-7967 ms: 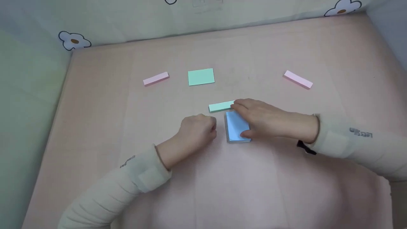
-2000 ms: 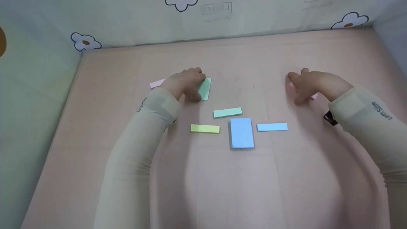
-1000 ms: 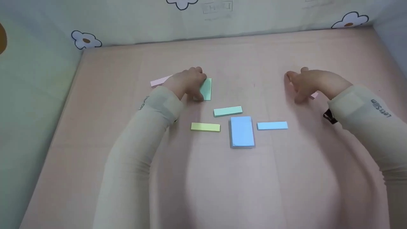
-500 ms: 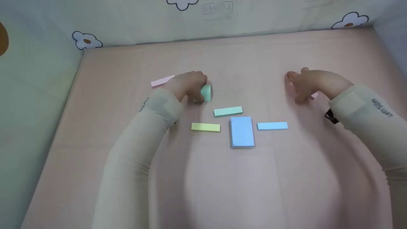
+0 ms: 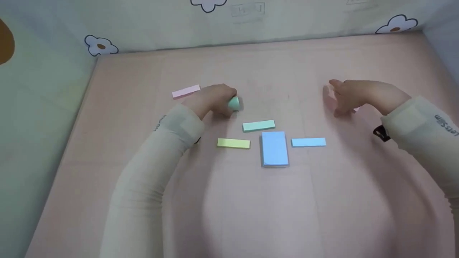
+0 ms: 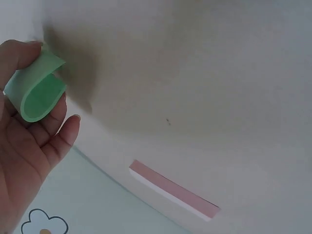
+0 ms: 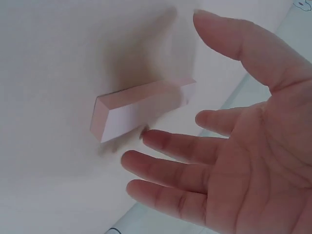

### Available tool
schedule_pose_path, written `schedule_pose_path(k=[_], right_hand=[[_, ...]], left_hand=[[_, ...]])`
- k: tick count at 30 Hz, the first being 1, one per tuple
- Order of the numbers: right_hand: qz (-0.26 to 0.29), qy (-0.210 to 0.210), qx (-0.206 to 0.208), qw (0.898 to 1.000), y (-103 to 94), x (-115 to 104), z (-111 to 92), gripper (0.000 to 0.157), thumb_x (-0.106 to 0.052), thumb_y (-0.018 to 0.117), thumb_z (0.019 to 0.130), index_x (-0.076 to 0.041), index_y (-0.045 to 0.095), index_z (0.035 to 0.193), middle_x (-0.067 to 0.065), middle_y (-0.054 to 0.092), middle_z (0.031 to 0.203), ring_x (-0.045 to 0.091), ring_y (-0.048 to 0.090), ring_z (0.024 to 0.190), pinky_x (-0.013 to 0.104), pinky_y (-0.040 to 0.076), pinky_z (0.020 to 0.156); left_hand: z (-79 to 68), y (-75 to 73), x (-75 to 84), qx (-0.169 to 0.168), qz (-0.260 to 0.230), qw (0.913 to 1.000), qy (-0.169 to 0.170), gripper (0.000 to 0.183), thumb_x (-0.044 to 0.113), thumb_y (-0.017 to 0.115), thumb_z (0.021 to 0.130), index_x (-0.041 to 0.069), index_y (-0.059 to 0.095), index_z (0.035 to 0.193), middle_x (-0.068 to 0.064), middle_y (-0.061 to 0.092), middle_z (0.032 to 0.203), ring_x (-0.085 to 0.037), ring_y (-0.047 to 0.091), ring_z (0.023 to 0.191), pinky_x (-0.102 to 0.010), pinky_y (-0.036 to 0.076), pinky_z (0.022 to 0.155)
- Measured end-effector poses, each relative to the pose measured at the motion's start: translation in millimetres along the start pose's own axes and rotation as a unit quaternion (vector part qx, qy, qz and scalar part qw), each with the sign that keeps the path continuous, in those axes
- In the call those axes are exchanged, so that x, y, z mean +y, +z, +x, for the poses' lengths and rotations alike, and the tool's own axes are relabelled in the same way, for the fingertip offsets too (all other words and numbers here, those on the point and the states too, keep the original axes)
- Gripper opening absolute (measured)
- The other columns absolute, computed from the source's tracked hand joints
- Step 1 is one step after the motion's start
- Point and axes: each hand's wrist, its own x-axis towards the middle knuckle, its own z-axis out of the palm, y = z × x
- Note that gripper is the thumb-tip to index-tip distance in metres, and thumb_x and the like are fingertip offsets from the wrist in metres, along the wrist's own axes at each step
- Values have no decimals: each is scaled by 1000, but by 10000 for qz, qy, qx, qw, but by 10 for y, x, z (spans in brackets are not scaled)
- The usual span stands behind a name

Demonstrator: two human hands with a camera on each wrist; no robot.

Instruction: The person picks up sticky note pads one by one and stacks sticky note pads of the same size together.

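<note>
Over the pink desk, the left hand is pinching, the right hand spread wide! The blue pad lies flat mid-desk; the green pad curls in that pinch. One pink strip lies by the left hand, another pink strip by the right, with mint strip, yellow strip and light-blue strip around the blue pad.
</note>
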Motion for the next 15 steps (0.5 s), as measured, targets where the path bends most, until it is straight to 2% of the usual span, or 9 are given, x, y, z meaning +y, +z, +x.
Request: schedule_pose_path(k=[2,3,7,11,12,15], right_hand=[[117,111,233,9996,-12,-4,-20,84,-27,57,85,12,7,139,41,24,132,51,36,115,63,31,91],[247,180,376,9988,-21,-11,-32,85,-26,56,86,9,2,141,41,25,132,51,36,116,62,31,92],[449,136,1073,9931,-53,-77,-72,72,-21,50,90,4,9,143,38,26,135,50,35,118,60,29,95],[608,-56,1666,9841,-42,-195,-106,62,-17,49,91,1,19,142,33,34,135,46,38,118,58,31,95],[644,-99,1750,9824,-33,-228,-116,61,-17,49,91,0,21,142,31,36,134,43,48,109,56,33,94],[728,-248,1936,9781,-7,-316,-134,58,-16,50,90,-2,25,141,28,41,130,40,52,104,53,37,90]], left_hand=[[-47,-38,31,96,32,9999,112,41,20,60,83,7,51,121,-10,55,115,-26,49,100,-40,38,97],[-78,-61,58,144,41,9997,171,41,20,60,83,6,52,121,-10,55,115,-26,49,101,-40,38,97],[-236,-129,250,250,35,9989,398,43,20,62,83,7,52,122,-9,54,115,-24,48,102,-38,39,96],[-402,-88,588,223,251,9964,773,43,23,63,80,8,54,120,-7,56,111,-22,51,97,-35,43,91],[-437,-57,679,212,392,9948,921,43,25,63,80,7,55,119,-7,57,109,-21,51,95,-34,44,89],[-525,74,936,295,873,9873,1291,44,30,61,79,6,56,115,-5,58,104,-19,51,90,-32,44,84]])
